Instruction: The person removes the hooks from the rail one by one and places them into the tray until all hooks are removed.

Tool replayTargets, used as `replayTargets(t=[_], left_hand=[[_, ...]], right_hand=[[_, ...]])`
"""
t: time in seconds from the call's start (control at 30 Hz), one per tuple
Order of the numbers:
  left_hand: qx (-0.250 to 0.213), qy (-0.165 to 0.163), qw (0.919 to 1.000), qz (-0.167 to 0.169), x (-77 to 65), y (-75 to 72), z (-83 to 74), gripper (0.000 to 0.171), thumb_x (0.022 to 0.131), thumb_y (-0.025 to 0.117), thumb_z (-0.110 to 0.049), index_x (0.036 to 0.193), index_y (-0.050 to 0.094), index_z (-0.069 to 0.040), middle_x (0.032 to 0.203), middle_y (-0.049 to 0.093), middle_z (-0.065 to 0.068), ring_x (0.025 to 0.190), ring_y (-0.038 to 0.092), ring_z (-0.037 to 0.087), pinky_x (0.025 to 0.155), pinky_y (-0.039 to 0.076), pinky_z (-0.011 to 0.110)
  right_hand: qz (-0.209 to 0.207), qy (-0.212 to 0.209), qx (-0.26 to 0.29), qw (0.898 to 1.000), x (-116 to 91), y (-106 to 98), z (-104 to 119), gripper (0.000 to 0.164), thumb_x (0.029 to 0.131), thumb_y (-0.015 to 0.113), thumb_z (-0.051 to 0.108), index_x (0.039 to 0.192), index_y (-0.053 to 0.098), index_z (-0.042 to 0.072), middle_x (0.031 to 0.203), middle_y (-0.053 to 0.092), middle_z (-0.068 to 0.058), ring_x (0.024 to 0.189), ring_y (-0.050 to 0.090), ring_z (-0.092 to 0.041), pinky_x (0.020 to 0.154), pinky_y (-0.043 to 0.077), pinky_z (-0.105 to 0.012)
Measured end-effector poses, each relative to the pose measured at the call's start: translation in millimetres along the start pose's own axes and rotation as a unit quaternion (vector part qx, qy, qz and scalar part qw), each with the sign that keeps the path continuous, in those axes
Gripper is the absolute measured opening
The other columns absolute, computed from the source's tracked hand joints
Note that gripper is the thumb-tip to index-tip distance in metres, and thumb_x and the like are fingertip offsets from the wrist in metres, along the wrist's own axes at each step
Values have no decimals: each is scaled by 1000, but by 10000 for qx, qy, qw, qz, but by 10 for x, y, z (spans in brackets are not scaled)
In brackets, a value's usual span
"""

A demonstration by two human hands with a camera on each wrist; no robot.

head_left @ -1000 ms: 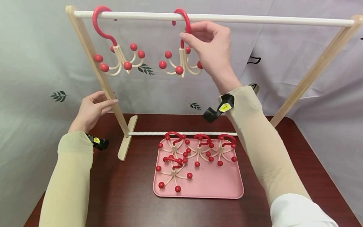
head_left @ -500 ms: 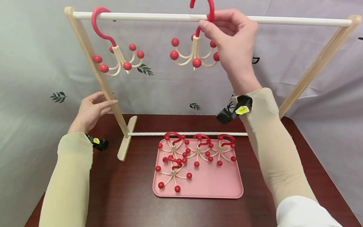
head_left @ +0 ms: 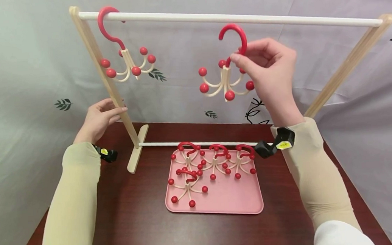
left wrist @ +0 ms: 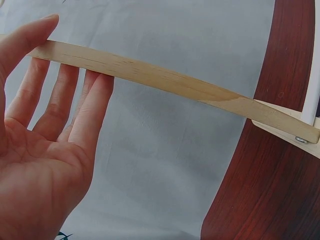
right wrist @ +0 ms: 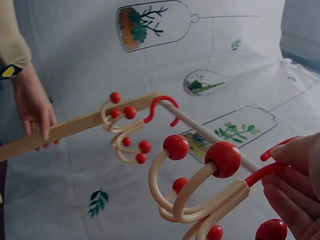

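My right hand (head_left: 276, 71) pinches the red hook of a multi-armed hanger (head_left: 226, 78) between thumb and fingers. This hanger has cream arms tipped with red balls, and its hook top is below the white rail (head_left: 182, 17) in the head view. At the left, my left hand (head_left: 96, 117) holds the rack's wooden post (left wrist: 165, 81), thumb on one side and fingers on the other. Near that post a matching hanger (head_left: 128, 60) hangs from the rail by its hook. In the right wrist view the held hanger (right wrist: 220, 205) fills the foreground.
On the dark red-brown table (head_left: 134, 218) lies a pink tray (head_left: 235, 199) bearing several more hangers (head_left: 188, 187). The rack's right post (head_left: 349, 66) rises beyond my right arm. A low white crossbar (head_left: 163, 144) runs behind the tray. A printed cloth (head_left: 181, 104) hangs at the back.
My right hand has lifted the hanger off the rail, carried it to the right, then lowered it below the rail. The left hand stays on the post.
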State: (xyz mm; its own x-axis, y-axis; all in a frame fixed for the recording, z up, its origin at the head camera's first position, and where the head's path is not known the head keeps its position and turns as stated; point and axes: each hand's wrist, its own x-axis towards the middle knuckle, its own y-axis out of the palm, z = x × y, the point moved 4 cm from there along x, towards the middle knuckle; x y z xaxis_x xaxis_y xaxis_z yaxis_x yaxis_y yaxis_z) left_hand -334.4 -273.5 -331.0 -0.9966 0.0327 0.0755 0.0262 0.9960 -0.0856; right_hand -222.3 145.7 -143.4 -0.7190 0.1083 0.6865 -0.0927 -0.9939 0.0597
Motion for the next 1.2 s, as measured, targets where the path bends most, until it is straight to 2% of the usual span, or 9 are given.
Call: replayTargets(t=[0.23, 0.5, 0.6, 0.7, 0.87, 0.97, 1.03, 1.07, 1.2], left_hand=[[-174, 13, 9998, 16, -2, 5, 0, 47, 78, 78, -17, 121, 62, -9, 111, 60, 9, 101, 59, 19, 77, 52, 22], [-326, 75, 9994, 65, 4, 0, -11, 46, 78, 78, -15, 120, 62, -8, 109, 61, 8, 100, 59, 19, 77, 52, 21], [-316, 85, 9994, 89, 11, 1, 6, 46, 78, 78, -15, 121, 62, -8, 109, 62, 8, 100, 59, 19, 77, 52, 21], [-338, 86, 9993, 102, 15, 2, 15, 45, 78, 77, -15, 121, 62, -8, 108, 62, 8, 101, 59, 20, 77, 52, 22], [-318, 73, 9994, 76, 3, -3, 27, 45, 79, 77, -15, 121, 62, -8, 109, 62, 8, 100, 59, 19, 77, 52, 22], [-301, 58, 9995, 53, 2, -8, 22, 45, 79, 77, -15, 121, 62, -9, 110, 61, 8, 101, 59, 20, 77, 52, 22], [-296, 49, 9995, 46, 5, -8, 19, 45, 78, 78, -15, 121, 62, -9, 110, 60, 9, 101, 59, 20, 77, 52, 22], [-303, 46, 9995, 47, 7, -6, 18, 46, 78, 78, -15, 121, 62, -8, 111, 60, 9, 101, 59, 21, 77, 52, 22], [-364, 25, 9993, 46, 12, -5, 18, 47, 77, 78, -15, 121, 62, -8, 111, 60, 10, 101, 59, 22, 77, 52, 22]], right_hand=[[288, 246, -406, 9985, -287, -173, -231, 22, 74, 80, 5, 91, 69, -5, 85, 68, -18, 73, 66, -24, 66, 53, -26], [644, 666, -349, 9951, -668, -247, -359, 20, 76, 76, -2, 92, 65, -10, 85, 68, -18, 75, 68, -22, 68, 54, -26], [863, 884, -476, 9912, -834, -262, -434, 21, 77, 75, -2, 93, 65, -11, 86, 68, -18, 75, 68, -23, 64, 54, -24], [1071, 1087, -518, 9869, -1002, -269, -501, 20, 77, 75, -3, 93, 65, -9, 86, 68, -18, 76, 68, -26, 66, 55, -27], [1433, 1337, -352, 9800, -1288, -299, -692, 18, 77, 74, -5, 92, 65, -4, 88, 68, -17, 78, 67, -32, 70, 55, -38], [1576, 1488, -353, 9756, -1434, -338, -828, 18, 77, 75, -3, 92, 66, 0, 88, 68, -16, 77, 67, -32, 67, 56, -36], [1621, 1629, -461, 9722, -1521, -361, -885, 18, 77, 75, -1, 92, 65, 2, 87, 68, -13, 73, 67, -29, 58, 56, -29], [1632, 1708, -488, 9705, -1563, -368, -903, 18, 77, 76, -1, 92, 66, 2, 88, 69, -13, 73, 67, -28, 57, 56, -28], [1665, 2059, -523, 9629, -1713, -353, -901, 19, 76, 76, -4, 91, 64, -2, 88, 68, -15, 73, 67, -28, 56, 56, -30]])
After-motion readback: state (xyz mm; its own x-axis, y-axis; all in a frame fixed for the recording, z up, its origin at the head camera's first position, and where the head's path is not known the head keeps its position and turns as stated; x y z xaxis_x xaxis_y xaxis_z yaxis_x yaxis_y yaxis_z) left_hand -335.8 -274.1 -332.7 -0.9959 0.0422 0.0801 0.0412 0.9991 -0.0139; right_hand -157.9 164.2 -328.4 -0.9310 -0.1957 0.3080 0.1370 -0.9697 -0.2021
